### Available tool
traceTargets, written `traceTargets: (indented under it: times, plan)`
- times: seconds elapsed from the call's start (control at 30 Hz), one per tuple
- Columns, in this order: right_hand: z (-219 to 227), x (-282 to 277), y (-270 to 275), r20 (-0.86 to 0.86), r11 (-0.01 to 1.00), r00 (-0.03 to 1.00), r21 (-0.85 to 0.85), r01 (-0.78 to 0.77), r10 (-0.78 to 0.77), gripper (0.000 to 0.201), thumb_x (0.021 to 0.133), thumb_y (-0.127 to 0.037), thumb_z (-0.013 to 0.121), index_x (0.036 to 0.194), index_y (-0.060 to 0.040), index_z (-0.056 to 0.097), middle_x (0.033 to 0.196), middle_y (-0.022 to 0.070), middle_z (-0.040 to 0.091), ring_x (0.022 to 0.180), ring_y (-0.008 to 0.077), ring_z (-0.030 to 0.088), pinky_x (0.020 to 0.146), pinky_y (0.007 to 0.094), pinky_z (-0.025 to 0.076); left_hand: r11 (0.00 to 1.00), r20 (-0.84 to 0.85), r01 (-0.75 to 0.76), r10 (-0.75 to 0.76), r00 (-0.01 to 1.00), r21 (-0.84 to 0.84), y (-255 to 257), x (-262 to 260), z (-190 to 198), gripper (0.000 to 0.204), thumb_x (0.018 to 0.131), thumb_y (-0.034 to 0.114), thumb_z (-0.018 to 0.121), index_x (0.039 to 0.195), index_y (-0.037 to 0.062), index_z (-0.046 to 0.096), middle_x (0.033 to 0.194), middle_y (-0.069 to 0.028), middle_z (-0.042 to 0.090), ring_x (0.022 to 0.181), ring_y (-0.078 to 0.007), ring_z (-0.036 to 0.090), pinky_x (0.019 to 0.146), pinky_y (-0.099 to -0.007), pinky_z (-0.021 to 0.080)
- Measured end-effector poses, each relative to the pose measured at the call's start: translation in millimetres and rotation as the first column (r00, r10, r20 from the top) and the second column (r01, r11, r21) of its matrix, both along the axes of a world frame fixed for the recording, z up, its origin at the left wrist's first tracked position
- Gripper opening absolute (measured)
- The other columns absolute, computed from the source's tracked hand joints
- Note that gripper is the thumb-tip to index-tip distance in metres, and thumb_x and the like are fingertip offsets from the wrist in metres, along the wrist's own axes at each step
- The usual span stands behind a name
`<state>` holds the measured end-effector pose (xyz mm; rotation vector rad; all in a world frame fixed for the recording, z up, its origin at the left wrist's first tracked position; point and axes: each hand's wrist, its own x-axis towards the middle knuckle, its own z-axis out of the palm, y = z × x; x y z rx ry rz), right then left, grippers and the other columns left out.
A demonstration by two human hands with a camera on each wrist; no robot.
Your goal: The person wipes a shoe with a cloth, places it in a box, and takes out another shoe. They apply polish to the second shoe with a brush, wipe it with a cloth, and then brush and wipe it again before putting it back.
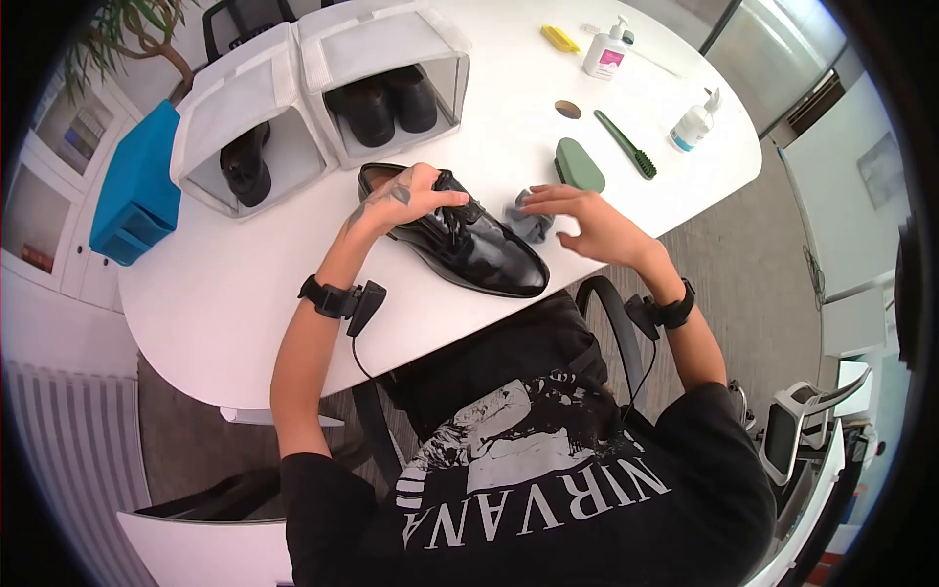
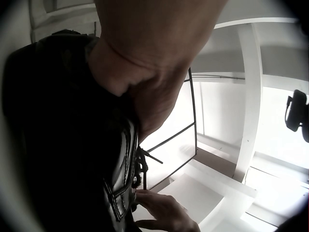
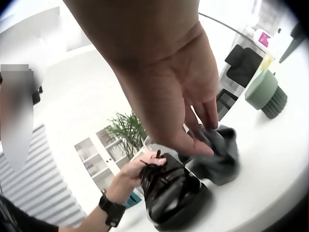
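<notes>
A glossy black lace-up shoe point(image 1: 481, 252) rests on the white table, its toe pointing toward the near right. My left hand point(image 1: 406, 196) grips the shoe by its opening, with the thumb by the laces. Just right of the shoe lies a crumpled grey cloth point(image 3: 224, 164). Over that cloth is my right hand point(image 1: 595, 225), its fingers loosely bent and the thumb held apart. In the right wrist view the fingertips point(image 3: 205, 149) overlap the cloth's near side. The left wrist view shows the shoe dark and close, with its laces point(image 2: 141, 166) at the edge.
Beyond the cloth sit a green block brush point(image 1: 579, 164) and a long-handled green brush point(image 1: 626, 145). A pump bottle point(image 1: 606, 54), a second white bottle point(image 1: 693, 127) and a yellow object point(image 1: 560, 38) stand farther back. Two shoe boxes point(image 1: 380, 44) hold black shoes, beside a blue box point(image 1: 137, 186).
</notes>
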<state>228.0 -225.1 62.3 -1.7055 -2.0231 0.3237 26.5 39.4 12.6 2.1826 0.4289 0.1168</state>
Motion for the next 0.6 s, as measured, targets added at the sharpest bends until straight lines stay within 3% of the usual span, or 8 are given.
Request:
traceTargets:
  times: [0.1, 0.13, 0.2, 0.3, 0.43, 0.47, 0.53, 0.6]
  plan:
    - [2.5, 31.4, 8.3, -0.031, 0.931, 0.942, 0.147, 0.334, -0.334, 0.055, 0.086, -0.003, 0.072, 0.141, -0.0026, 0.066, 0.141, 0.0211, 0.065, 0.126, 0.0389, 0.063, 0.112, 0.046, 0.05, 1.0, 0.021, 0.0, 0.0, 1.0, -0.007, 3.3, -0.8, -5.0, 0.051, 0.093, 0.043, 0.081, 0.072, 0.0043, 0.056, 0.068, 0.0048, 0.04, 0.066, -0.0099, 0.035, 0.058, -0.0339, 0.03]
    - [-8.3, 43.4, 15.8, 0.115, 0.88, 0.889, 0.247, 0.406, -0.443, 0.057, 0.089, -0.007, 0.072, 0.145, -0.0041, 0.062, 0.141, 0.0228, 0.063, 0.126, 0.0401, 0.063, 0.11, 0.0464, 0.051, 1.0, 0.029, -0.001, 0.002, 1.0, -0.017, 2.4, -1.4, -5.4, 0.051, 0.093, 0.043, 0.081, 0.072, 0.0041, 0.056, 0.068, 0.0049, 0.04, 0.066, -0.0099, 0.035, 0.057, -0.034, 0.03]
    - [-44.5, 66.6, 29.6, 0.342, 0.734, 0.667, 0.474, 0.486, -0.662, 0.063, 0.094, -0.016, 0.073, 0.154, -0.007, 0.055, 0.142, 0.0262, 0.06, 0.126, 0.0425, 0.062, 0.107, 0.0472, 0.053, 0.998, 0.066, 0.018, -0.014, 0.998, -0.064, -3.9, -3.3, 2.9, 0.052, 0.093, 0.042, 0.081, 0.07, 0.0039, 0.054, 0.068, 0.0048, 0.039, 0.066, -0.01, 0.035, 0.057, -0.0341, 0.03]
    - [-70.6, 65.8, 38.7, 0.393, 0.754, 0.658, 0.172, 0.633, -0.642, 0.068, 0.099, -0.024, 0.071, 0.162, -0.0124, 0.046, 0.139, 0.0282, 0.059, 0.123, 0.0448, 0.063, 0.103, 0.0486, 0.054, 1.0, -0.026, 0.005, -0.005, 1.0, 0.01, -6.3, -4.3, 14.0, 0.054, 0.094, 0.043, 0.08, 0.069, 0.0045, 0.052, 0.067, 0.0047, 0.038, 0.066, -0.0098, 0.035, 0.058, -0.0339, 0.03]
    - [-63.3, 50.6, 24.9, 0.252, 0.77, 0.728, 0.165, 0.617, -0.638, 0.069, 0.099, -0.024, 0.071, 0.162, -0.0125, 0.046, 0.133, 0.0251, 0.062, 0.118, 0.0404, 0.065, 0.102, 0.0493, 0.055, 1.0, -0.01, 0.002, -0.002, 1.0, 0.01, -6.7, -5.3, 14.6, 0.054, 0.094, 0.043, 0.079, 0.071, 0.0018, 0.054, 0.067, 0.0028, 0.04, 0.067, -0.0104, 0.037, 0.06, -0.0355, 0.034]
    - [-53.1, 37.4, 17.5, 0.11, 0.766, 0.759, 0.142, 0.627, -0.641, 0.065, 0.1, -0.023, 0.07, 0.161, -0.0152, 0.049, 0.131, 0.0238, 0.063, 0.117, 0.039, 0.064, 0.101, 0.0478, 0.055, 1.0, 0.031, 0.008, -0.008, 1.0, 0.001, -5.9, -5.9, 11.1, 0.053, 0.094, 0.043, 0.079, 0.073, 0.001, 0.056, 0.068, 0.0024, 0.042, 0.068, -0.0106, 0.038, 0.06, -0.0356, 0.035]
    - [-30.6, 9.6, 3.9, 0.067, 0.825, 0.836, 0.221, 0.52, -0.545, 0.064, 0.1, -0.023, 0.071, 0.16, -0.0161, 0.052, 0.129, 0.0231, 0.063, 0.117, 0.0386, 0.062, 0.1, 0.0467, 0.055, 0.999, 0.109, 0.023, -0.021, 0.994, -0.024, -5.1, -3.7, 0.9, 0.051, 0.094, 0.043, 0.079, 0.076, -0.0007, 0.061, 0.069, 0.0017, 0.045, 0.068, -0.0109, 0.04, 0.061, -0.0359, 0.036]
    - [-9.3, -24.2, -12.4, 0.069, 0.892, 0.905, 0.216, 0.397, -0.42, 0.062, 0.099, -0.023, 0.072, 0.159, -0.0166, 0.054, 0.127, 0.0226, 0.064, 0.116, 0.0382, 0.061, 0.099, 0.0455, 0.054, 0.998, 0.076, 0.032, -0.028, 0.997, -0.048, -7.8, -5.9, 8.5, 0.047, 0.095, 0.042, 0.079, 0.081, -0.0013, 0.066, 0.071, 0.002, 0.049, 0.07, -0.0105, 0.043, 0.062, -0.0342, 0.038]
